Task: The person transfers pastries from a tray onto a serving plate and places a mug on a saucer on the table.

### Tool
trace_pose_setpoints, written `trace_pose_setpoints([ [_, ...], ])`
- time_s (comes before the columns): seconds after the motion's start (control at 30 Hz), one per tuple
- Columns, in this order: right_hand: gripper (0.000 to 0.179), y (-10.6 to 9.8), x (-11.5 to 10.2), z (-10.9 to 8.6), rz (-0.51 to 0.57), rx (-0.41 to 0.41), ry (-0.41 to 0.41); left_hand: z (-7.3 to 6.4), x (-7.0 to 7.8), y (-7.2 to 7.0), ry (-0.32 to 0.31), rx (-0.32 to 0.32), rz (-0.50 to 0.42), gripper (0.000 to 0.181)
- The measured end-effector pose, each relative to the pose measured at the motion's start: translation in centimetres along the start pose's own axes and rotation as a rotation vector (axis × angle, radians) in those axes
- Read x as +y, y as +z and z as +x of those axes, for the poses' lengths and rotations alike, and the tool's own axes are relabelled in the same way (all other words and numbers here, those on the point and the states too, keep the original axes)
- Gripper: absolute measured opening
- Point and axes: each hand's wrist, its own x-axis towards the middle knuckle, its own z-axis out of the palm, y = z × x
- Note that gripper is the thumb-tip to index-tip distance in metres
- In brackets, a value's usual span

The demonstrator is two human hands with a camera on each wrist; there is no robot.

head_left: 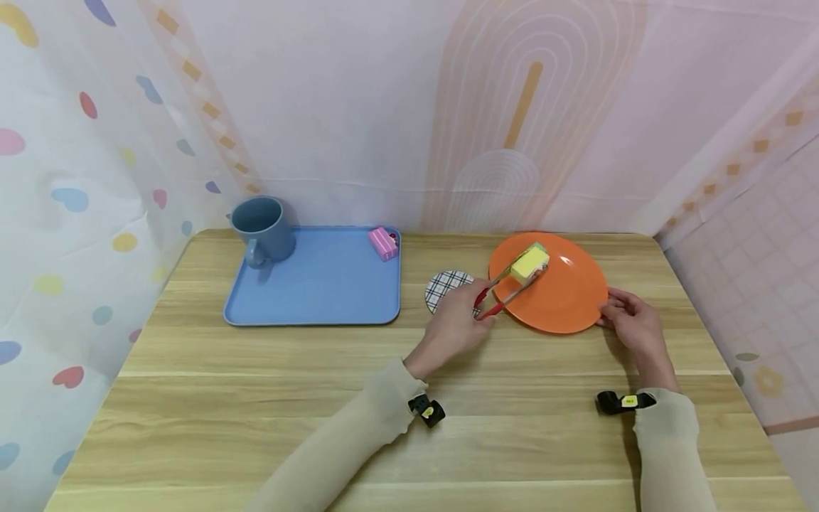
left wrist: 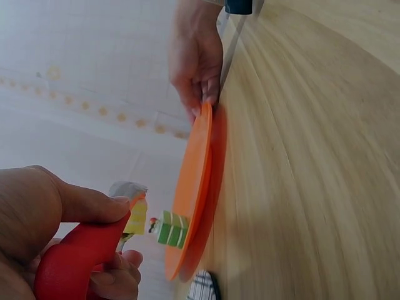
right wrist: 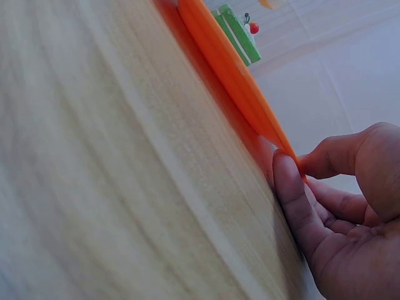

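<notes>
My left hand (head_left: 456, 320) grips red-handled tongs (head_left: 491, 311), reaching over the orange plate (head_left: 576, 284) from its left. Between the tongs' arms is a yellow toy cake slice (head_left: 530, 266), above the plate. A green toy cake slice (left wrist: 172, 229) with a red berry on top sits on the plate; in the head view it is mostly hidden behind the yellow one. At the plate's right side, my right hand (head_left: 636, 328) pinches the rim between thumb and fingers, as the right wrist view shows up close at the plate's edge (right wrist: 244, 87).
A blue tray (head_left: 320, 284) lies on the left of the wooden table (head_left: 512, 427). On it stand a blue mug (head_left: 264, 231) at the back left corner and a pink toy cake slice (head_left: 383, 244) at the back right. A checked round coaster (head_left: 441, 286) is partly under my left hand.
</notes>
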Motion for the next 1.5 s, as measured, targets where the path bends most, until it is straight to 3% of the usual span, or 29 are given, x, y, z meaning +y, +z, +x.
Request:
trace_pose_setpoints([
  [0.4,0.052,0.0,0.0,0.1,0.004,0.001,-0.004,0.8,1.0,1.5,0.014,-0.03,0.012,0.057],
  [1.0,0.052,0.3,0.0,0.1,-0.004,0.005,-0.019,2.0,1.1,3.5,0.011,-0.06,0.028,0.049],
  [1.5,0.051,0.3,0.0,0.0,0.015,0.015,-0.031,2.7,1.2,4.2,-0.046,-0.078,0.03,0.052],
])
